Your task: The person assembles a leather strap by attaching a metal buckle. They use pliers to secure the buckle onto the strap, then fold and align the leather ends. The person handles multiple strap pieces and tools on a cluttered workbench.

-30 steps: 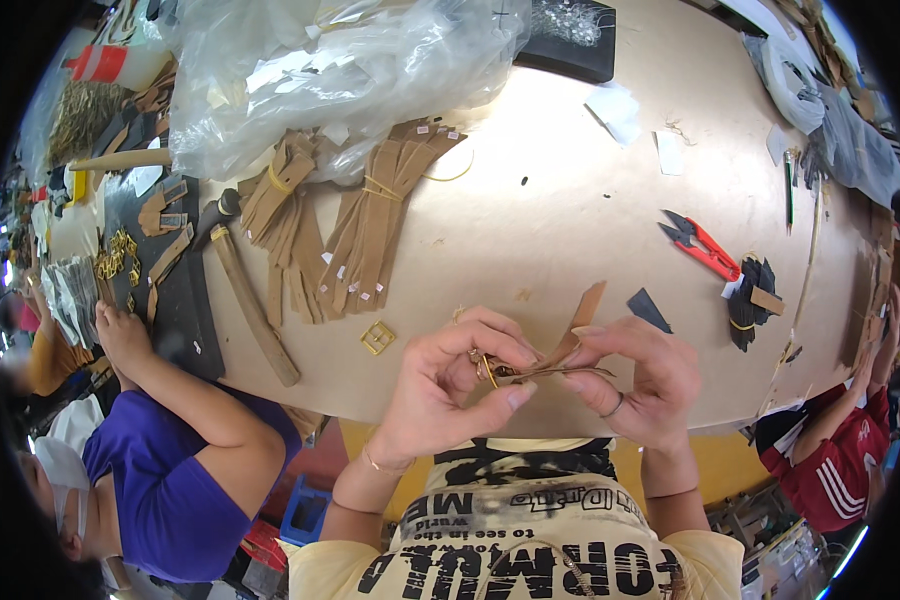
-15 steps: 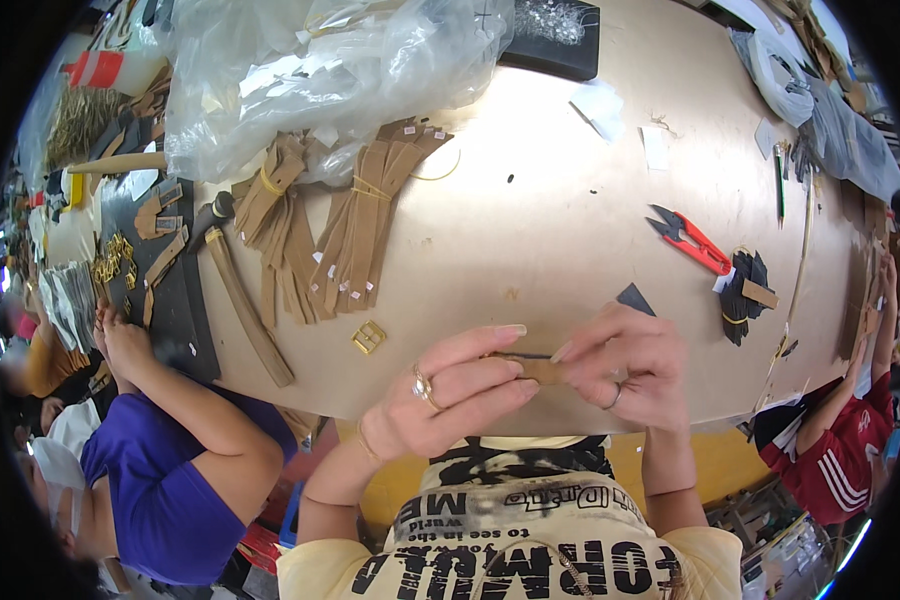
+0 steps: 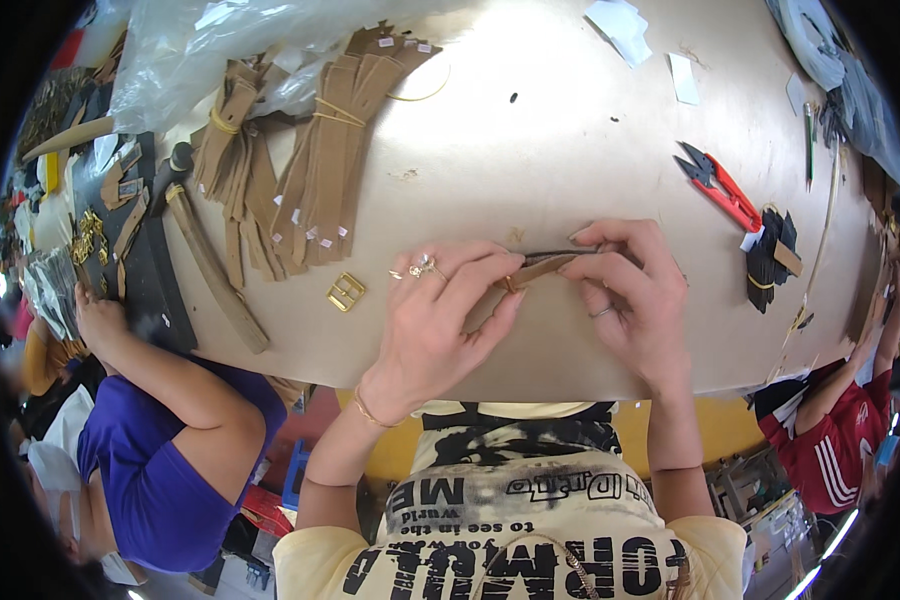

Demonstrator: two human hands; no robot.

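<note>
Between my two hands, above the table's near edge, a short brown leather strap (image 3: pixel 544 268) with a dark layer along its far side is stretched. The fingers of my left hand (image 3: pixel 432 305) are closed on its left end, where a bit of gold metal shows at the fingertips. My right hand (image 3: pixel 638 295) pinches the other end between thumb and fingers. To the left of my left hand a gold buckle (image 3: pixel 346 291) lies flat on the table, touched by neither hand.
Bundles of brown straps (image 3: pixel 322 165), a hammer (image 3: pixel 215 265) and a plastic bag (image 3: pixel 230 60) lie left. Red-handled thread snips (image 3: pixel 720 188) and a bundle of black strips (image 3: pixel 770 262) lie right. Co-workers sit either side, one in purple (image 3: pixel 170 470), another in red (image 3: pixel 838 450).
Both hands have moved farther up in the view with the strap, and more of the strap shows between them. The whole view has shifted, so the bag at the back shows less.
</note>
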